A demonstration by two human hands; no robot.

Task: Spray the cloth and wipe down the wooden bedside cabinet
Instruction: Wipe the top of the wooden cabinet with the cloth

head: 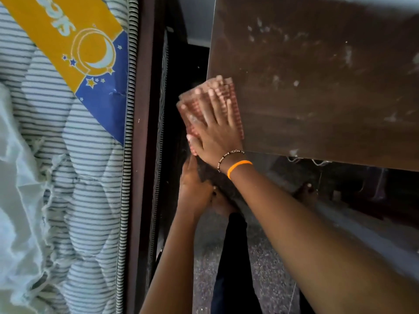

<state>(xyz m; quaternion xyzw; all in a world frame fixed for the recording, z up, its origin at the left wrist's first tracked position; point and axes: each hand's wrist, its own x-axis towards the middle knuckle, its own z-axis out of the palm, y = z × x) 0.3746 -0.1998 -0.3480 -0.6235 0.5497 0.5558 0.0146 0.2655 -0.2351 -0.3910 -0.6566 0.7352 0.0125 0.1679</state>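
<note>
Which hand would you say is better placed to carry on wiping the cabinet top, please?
The right hand. It lies flat on the checked cloth at the left edge of the cabinet top, where pale smudges remain. The left hand sits lower, beside the cabinet, off the cloth.

head cam | looks steeply down, close | cabinet top [317, 75] right, mattress [68, 132] left | single view

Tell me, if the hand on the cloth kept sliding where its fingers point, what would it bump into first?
Probably nothing soon. The right hand presses the cloth at the cabinet top's left edge, fingers pointing along that edge toward the wall. Depth there is unclear.
</note>
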